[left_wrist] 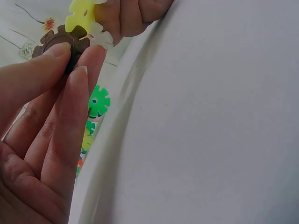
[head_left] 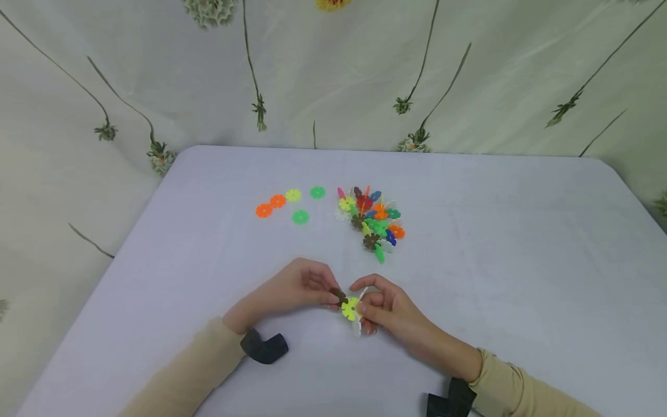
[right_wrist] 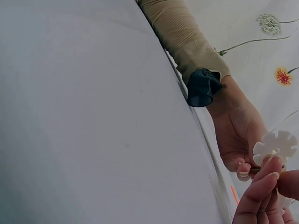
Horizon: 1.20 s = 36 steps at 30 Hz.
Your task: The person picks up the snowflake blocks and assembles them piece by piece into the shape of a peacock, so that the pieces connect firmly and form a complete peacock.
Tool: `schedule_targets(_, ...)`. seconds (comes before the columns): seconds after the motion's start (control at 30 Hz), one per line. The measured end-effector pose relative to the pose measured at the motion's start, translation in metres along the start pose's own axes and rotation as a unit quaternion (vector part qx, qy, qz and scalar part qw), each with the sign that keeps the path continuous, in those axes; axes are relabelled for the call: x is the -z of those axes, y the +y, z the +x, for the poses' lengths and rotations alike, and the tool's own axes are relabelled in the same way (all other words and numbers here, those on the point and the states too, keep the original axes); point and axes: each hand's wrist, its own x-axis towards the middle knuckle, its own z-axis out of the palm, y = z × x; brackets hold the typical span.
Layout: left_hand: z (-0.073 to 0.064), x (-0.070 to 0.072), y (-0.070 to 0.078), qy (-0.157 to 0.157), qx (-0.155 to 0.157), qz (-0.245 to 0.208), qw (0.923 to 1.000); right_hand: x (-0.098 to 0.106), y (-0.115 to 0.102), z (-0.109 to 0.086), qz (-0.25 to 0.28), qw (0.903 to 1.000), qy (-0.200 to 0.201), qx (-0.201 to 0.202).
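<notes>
My left hand (head_left: 307, 284) pinches a brown notched disc (left_wrist: 58, 42) between thumb and fingertips. Against its edge stands a yellow notched disc (head_left: 350, 308), with white notched discs (right_wrist: 275, 144) slotted at angles to it. The right hand (head_left: 391, 307) grips this yellow and white group from the other side, its thumb and fingers at the yellow disc's right edge. In the head view the hands nearly meet, low over the near part of the table. Fingers hide part of the joints between the discs.
Beyond the hands lies a built cluster of many-coloured notched discs (head_left: 377, 223). Left of it are loose flat discs: orange (head_left: 264, 210), yellow (head_left: 293, 195) and green (head_left: 300, 217). A white cloth covers the table (head_left: 510, 243); a flower-patterned curtain (head_left: 333, 75) hangs behind it.
</notes>
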Motion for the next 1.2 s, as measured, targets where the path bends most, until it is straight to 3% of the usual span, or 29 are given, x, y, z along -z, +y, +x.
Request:
schedule_targets(0.3, -0.002, -0.008, 0.0, 0.006, -0.018, 0.008, 0.9998, 0.0, 0.001, 0.0, -0.001, 0.9999, -0.015, 0.004)
schedule_targets(0.5, -0.001, -0.009, 0.0, 0.025, -0.029, 0.019, 0.9991, -0.001, 0.0, 0.0, -0.017, 0.9997, 0.017, -0.001)
schedule_targets(0.77, 0.0, 0.005, -0.006, 0.12, 0.011, -0.003, 0.9927, -0.001, -0.001, 0.001, -0.016, 0.9985, 0.052, -0.002)
schedule_targets(0.83, -0.001, 0.008, -0.007, 0.12, 0.019, -0.005, 0.9926, 0.0, -0.001, 0.001, -0.014, 0.9982, 0.058, -0.003)
schedule_targets(1.03, -0.001, 0.012, -0.007, 0.115, 0.034, 0.069, 0.9904, 0.001, -0.002, 0.0, 0.031, 0.9969, 0.072, -0.001)
schedule_targets(1.1, -0.002, 0.011, -0.006, 0.118, 0.033, 0.087, 0.9887, 0.0, -0.002, 0.0, 0.046, 0.996, 0.077, -0.001)
schedule_targets(1.2, -0.005, 0.004, -0.001, 0.099, 0.025, 0.104, 0.9894, -0.001, -0.003, 0.0, 0.064, 0.9938, 0.091, -0.005)
